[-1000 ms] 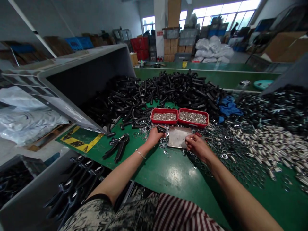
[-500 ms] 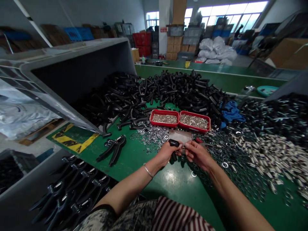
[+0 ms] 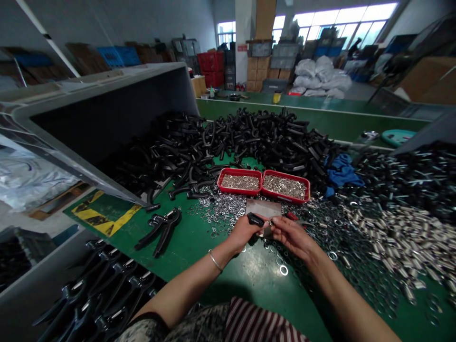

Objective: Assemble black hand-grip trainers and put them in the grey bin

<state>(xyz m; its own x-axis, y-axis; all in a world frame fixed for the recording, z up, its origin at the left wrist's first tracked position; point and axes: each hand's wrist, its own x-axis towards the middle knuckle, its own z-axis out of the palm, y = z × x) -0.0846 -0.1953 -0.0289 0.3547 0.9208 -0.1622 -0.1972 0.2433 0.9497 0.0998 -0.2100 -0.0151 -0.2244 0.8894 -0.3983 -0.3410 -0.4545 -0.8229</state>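
My left hand point(image 3: 245, 234) is closed around a black plastic handle point(image 3: 255, 220) of a hand gripper. My right hand point(image 3: 294, 237) meets it at the handle's right end, thumb and fingers pinched together on a small shiny part too tiny to name. Just beyond both hands lies a flat metal plate point(image 3: 262, 207). By the right fingers is a red-handled tool point(image 3: 291, 215), partly hidden. Two red trays point(image 3: 239, 192) of small metal pins stand behind the plate. An assembled hand gripper point(image 3: 162, 232) rests on the green table to the left.
Black handles point(image 3: 249, 133) lie heaped across the back, spilling from a tipped grey crate point(image 3: 117, 78). Metal washers point(image 3: 223, 209) are scattered around the trays. Silver sleeves point(image 3: 399, 237) and a blue cloth point(image 3: 342, 170) are at right. More assembled hand grippers point(image 3: 107, 289) fill a bin at lower left.
My view has shifted slightly, so the table things sit a little lower in it. Both hands stay together at the handle, which my left hand has turned slightly.
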